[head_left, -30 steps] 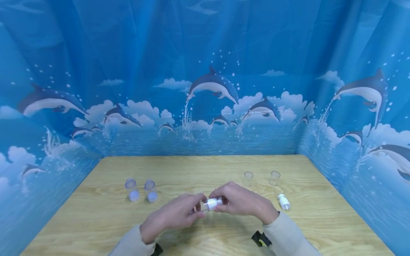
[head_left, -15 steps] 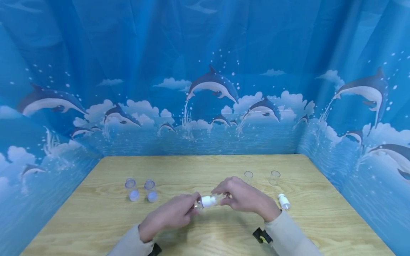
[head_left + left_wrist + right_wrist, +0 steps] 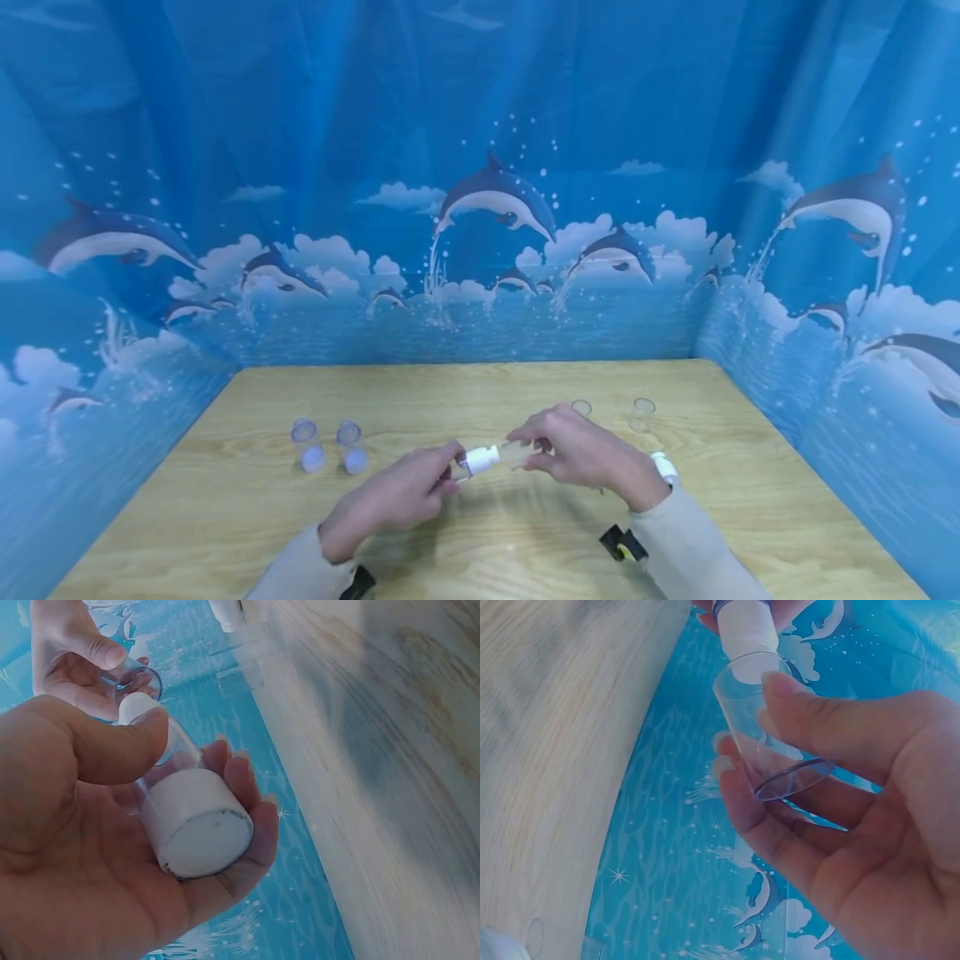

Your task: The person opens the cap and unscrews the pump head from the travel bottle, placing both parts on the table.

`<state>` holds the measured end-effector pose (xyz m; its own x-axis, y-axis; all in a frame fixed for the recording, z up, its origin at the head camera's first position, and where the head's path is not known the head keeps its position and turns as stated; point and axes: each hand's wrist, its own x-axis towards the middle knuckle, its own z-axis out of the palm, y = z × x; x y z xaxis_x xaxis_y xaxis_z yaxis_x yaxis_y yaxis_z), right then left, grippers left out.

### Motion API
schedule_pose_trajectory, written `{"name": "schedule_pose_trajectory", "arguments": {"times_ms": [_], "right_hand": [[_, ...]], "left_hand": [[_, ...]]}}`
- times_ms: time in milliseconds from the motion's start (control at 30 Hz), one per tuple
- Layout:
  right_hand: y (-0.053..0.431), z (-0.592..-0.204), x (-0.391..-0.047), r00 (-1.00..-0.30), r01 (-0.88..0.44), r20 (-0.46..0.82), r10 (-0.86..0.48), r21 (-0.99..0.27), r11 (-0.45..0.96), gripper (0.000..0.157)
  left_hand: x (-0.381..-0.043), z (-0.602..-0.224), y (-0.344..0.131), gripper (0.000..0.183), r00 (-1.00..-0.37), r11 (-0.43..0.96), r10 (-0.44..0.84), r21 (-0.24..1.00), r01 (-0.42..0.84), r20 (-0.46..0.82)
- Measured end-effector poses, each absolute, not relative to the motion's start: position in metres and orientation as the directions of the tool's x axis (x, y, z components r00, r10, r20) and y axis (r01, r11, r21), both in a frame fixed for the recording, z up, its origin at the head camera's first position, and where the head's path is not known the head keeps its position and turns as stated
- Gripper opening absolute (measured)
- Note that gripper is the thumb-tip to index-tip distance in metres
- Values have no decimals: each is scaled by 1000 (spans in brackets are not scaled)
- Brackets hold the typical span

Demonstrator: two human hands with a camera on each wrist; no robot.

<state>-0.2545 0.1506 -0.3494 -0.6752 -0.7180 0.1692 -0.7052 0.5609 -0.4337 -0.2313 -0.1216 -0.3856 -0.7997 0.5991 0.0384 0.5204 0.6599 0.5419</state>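
My left hand (image 3: 397,500) grips a small white bottle (image 3: 480,458) with a clear lower part. In the left wrist view the palm cradles a white round base (image 3: 206,832), with clear plastic above it and a white narrow end past the thumb. My right hand (image 3: 581,458) pinches a clear plastic cup (image 3: 772,727) between thumb and fingers. Its open mouth faces the bottle, and in the right wrist view the white end overlaps the cup's rim. The cup's bluish base ring lies toward my right palm.
Two purple-tinted clear containers (image 3: 303,432) with white parts stand on the left of the wooden table (image 3: 420,400). At the right are two clear cups (image 3: 642,414) and another white bottle (image 3: 663,467), partly behind my right wrist. A blue dolphin curtain (image 3: 480,100) surrounds the table.
My hands have drawn apart a little, and more of the clear cup shows between them. The right hand has moved right and up, now covering part of the white bottle on the table.
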Motion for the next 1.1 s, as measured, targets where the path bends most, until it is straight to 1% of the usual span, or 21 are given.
{"name": "schedule_pose_trajectory", "arguments": {"times_ms": [167,400,667,867,1100], "right_hand": [[151,-350,-255,-680,-701,160,-715,-426,571,35],[150,-350,-256,-687,-696,151,-710,-415,586,34],[150,-353,-257,-693,-698,158,-704,-393,599,34],[150,-352,-257,-700,-695,140,-700,-359,623,34],[150,-348,-264,-724,-659,94,-683,-388,644,32]], "left_hand": [[-231,-385,-122,30,-803,666,595,541,514,30],[-230,-385,-122,28,-777,639,626,531,556,60],[-230,-384,-123,29,-781,648,622,526,552,54],[-231,-384,-124,29,-779,653,625,514,556,48],[-231,-383,-124,28,-780,652,625,523,549,41]]}}
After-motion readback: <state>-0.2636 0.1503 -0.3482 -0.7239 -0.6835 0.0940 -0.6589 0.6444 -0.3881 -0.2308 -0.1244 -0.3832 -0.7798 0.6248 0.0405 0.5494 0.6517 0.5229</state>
